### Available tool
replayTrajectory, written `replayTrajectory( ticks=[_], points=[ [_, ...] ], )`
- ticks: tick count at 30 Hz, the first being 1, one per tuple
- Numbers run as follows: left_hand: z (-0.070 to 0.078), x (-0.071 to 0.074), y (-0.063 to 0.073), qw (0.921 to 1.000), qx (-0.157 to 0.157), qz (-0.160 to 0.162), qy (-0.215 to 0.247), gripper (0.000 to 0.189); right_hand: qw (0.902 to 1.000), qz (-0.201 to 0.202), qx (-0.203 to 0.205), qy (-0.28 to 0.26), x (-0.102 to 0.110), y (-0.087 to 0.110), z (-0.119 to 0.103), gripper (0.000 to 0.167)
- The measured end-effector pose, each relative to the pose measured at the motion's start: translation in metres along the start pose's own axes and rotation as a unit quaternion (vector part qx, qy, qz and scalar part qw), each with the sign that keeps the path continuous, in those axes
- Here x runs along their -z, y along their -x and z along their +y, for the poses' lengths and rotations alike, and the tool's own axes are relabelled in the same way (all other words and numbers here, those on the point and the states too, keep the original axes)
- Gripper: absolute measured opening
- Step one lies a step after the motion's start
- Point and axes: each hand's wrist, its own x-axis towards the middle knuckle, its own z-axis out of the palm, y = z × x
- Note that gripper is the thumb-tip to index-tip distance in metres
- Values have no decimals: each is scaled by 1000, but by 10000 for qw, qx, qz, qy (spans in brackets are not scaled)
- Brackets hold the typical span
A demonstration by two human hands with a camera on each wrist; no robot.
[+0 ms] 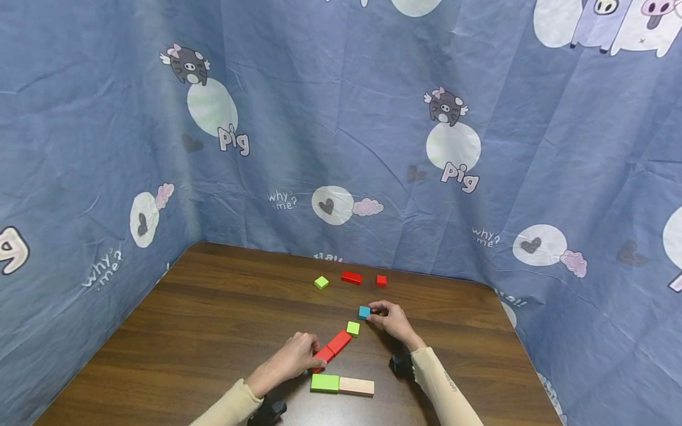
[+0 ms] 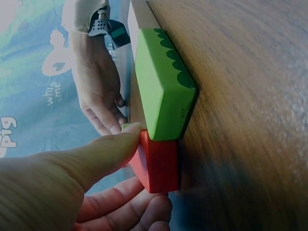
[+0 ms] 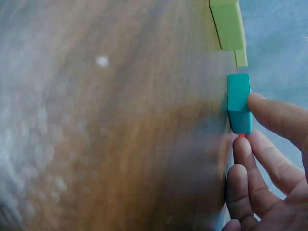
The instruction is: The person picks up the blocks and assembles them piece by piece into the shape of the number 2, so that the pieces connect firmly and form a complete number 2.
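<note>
My left hand (image 1: pixel 297 354) grips the nearer of two red blocks (image 1: pixel 323 355), thumb on one side and fingers on the other. End to end with it lies the second red block (image 1: pixel 338 342), making a slanting line toward a small green block (image 1: pixel 353 329). Just beyond that, a small blue block (image 1: pixel 364 312) stands on the table, its side touched by my right hand (image 1: pixel 393 322). In the right wrist view the thumb and fingers pinch this blue block (image 3: pixel 239 98). Near the left hand lies a long green block (image 1: pixel 324 383), joined at its end by a plain wooden block (image 1: pixel 356 387).
Farther back on the brown table (image 1: pixel 240 307) sit a green block (image 1: pixel 321 283), a red oblong block (image 1: pixel 351 277) and a small red block (image 1: pixel 381 280). A blue patterned cloth (image 1: pixel 319 142) hangs behind the table and along its sides.
</note>
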Motion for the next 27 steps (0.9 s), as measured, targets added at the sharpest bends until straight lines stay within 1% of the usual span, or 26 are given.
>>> replayTrajectory(
  ticks=[8, 16, 21, 27],
  points=[
    [-1, 0, 1, 10000, 35, 5, -42, 27, 10000, 29, -44, 11, -3, 0, 1, 26],
    [-2, 0, 1, 10000, 62, -5, -3, 27, 9997, -148, 161, 133, -5, -1, 0, 26],
    [-2, 0, 0, 10000, 51, -61, 41, 27, 9994, -291, 170, 98, -5, -2, -4, 27],
    [-2, 0, -1, 10000, 30, -71, 7, 28, 9994, -301, 148, 60, -6, -2, -7, 26]
  ],
)
